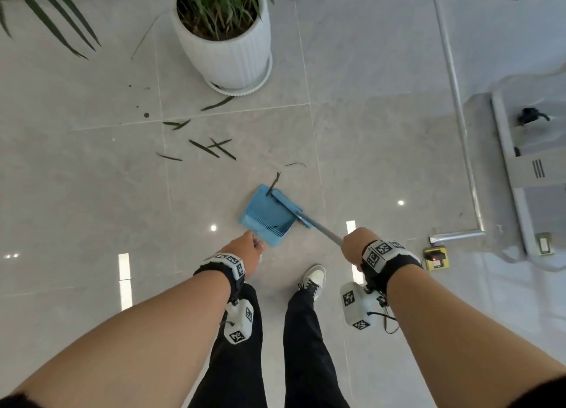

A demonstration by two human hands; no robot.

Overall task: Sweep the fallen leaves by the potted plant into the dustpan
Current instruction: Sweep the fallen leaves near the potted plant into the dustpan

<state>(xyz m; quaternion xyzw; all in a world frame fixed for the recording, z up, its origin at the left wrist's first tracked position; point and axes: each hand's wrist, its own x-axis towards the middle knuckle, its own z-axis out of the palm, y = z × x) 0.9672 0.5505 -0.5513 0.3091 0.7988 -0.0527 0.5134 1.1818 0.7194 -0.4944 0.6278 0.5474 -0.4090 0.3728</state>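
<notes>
A blue dustpan rests on the tiled floor in front of me, and my left hand grips its handle at the near edge. A blue broom head lies along the dustpan's right side. Its metal handle runs back into my right hand, which is closed around it. One dark leaf lies at the dustpan's far corner by the broom tip. Several thin green leaves are scattered on the floor between the dustpan and the white ribbed pot holding the green plant.
A metal conduit runs along the floor on the right to a yellow floor socket. A grey machine base stands at the far right. Palm fronds hang at the top left. My shoe is below the dustpan.
</notes>
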